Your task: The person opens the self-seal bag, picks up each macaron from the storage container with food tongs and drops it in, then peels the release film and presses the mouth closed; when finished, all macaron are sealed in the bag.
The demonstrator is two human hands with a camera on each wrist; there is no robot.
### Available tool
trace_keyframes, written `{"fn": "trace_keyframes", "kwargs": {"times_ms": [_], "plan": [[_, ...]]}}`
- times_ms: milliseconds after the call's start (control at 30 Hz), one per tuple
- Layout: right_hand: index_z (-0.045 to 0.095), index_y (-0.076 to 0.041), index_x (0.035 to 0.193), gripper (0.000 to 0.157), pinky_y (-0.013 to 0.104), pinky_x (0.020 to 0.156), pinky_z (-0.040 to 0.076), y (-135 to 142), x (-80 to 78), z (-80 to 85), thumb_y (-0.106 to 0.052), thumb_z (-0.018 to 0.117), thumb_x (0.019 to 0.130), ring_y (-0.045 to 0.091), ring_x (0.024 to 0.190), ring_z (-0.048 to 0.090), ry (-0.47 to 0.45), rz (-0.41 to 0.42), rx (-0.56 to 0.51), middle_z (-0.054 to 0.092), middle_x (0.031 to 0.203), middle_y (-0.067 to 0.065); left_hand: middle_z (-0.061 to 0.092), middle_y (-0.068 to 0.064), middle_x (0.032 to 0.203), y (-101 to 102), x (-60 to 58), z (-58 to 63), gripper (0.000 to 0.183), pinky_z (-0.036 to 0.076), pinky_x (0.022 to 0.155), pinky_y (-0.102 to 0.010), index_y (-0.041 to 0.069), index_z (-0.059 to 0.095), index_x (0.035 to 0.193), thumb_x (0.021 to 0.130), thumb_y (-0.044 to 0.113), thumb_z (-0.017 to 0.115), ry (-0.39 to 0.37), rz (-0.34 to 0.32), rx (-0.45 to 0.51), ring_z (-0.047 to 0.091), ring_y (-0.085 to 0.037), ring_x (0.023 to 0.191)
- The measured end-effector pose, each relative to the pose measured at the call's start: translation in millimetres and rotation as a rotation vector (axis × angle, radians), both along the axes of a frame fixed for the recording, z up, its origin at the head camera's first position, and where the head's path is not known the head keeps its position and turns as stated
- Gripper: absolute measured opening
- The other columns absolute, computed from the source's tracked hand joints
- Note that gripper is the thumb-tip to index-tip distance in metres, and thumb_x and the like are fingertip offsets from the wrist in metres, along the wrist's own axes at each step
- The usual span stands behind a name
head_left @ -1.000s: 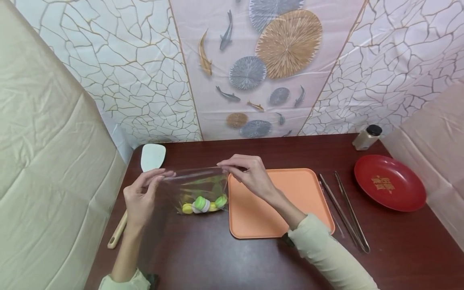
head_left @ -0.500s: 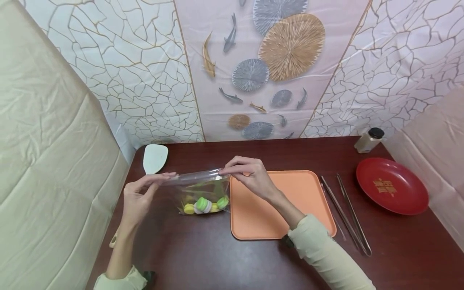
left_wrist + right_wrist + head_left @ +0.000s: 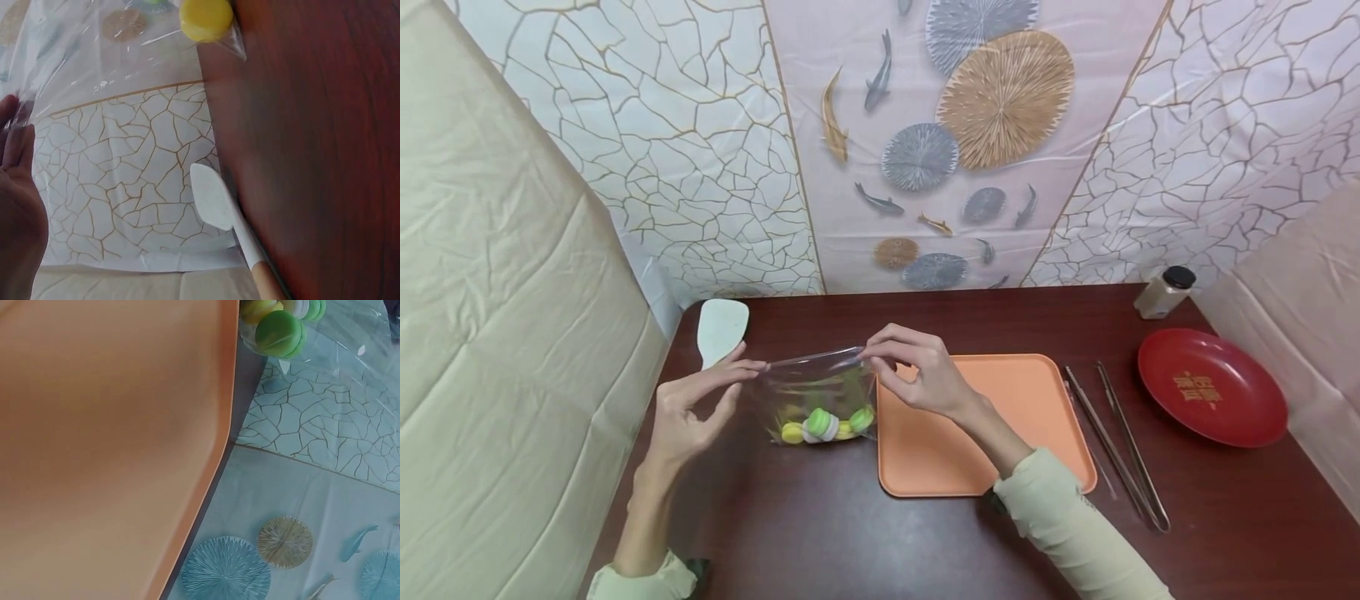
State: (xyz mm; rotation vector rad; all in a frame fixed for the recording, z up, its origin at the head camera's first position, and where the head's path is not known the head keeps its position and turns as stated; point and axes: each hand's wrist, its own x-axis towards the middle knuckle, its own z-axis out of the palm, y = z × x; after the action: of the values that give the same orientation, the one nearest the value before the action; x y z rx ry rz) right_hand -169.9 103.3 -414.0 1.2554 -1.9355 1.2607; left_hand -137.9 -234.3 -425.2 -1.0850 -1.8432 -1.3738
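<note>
A clear plastic bag (image 3: 808,385) hangs between the hands, with several green, yellow and white macarons (image 3: 820,423) at its bottom. My right hand (image 3: 925,375) pinches the bag's top right corner between thumb and fingers. At the top left corner my left hand (image 3: 688,410) touches the edge with straight fingertips, its thumb held apart below. In the left wrist view part of this hand (image 3: 19,187) shows beside the film, and a yellow macaron (image 3: 206,20) hangs in the bag. A green macaron (image 3: 277,334) shows through the film in the right wrist view; the right hand is outside that view.
An orange tray (image 3: 958,442) lies right of the bag, under my right forearm. Beyond it are metal tongs (image 3: 1120,450), a red plate (image 3: 1213,387) and a black-lidded jar (image 3: 1165,292). A white spatula (image 3: 721,327) lies behind my left hand.
My left thumb has moved down and away from the fingers, which have straightened at the bag's corner. The right hand still pinches its corner. The view has shifted slightly.
</note>
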Motion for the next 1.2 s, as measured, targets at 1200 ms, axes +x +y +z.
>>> {"fn": "trace_keyframes", "kwargs": {"times_ms": [1200], "plan": [[0.072,-0.008,0.135,0.051,0.039,0.093,0.049,-15.6,12.6,32.1,-0.031,0.089,0.093,0.021,0.109,0.063,0.032,-0.215,0.451,0.072,0.118,0.003,0.071,-0.010,0.087,12.1,4.1,1.0,0.010,0.048,0.092,-0.013,0.000,0.076,0.090,0.100,0.000,0.076,-0.101,0.219,-0.081,0.064,-0.015,0.089]]}}
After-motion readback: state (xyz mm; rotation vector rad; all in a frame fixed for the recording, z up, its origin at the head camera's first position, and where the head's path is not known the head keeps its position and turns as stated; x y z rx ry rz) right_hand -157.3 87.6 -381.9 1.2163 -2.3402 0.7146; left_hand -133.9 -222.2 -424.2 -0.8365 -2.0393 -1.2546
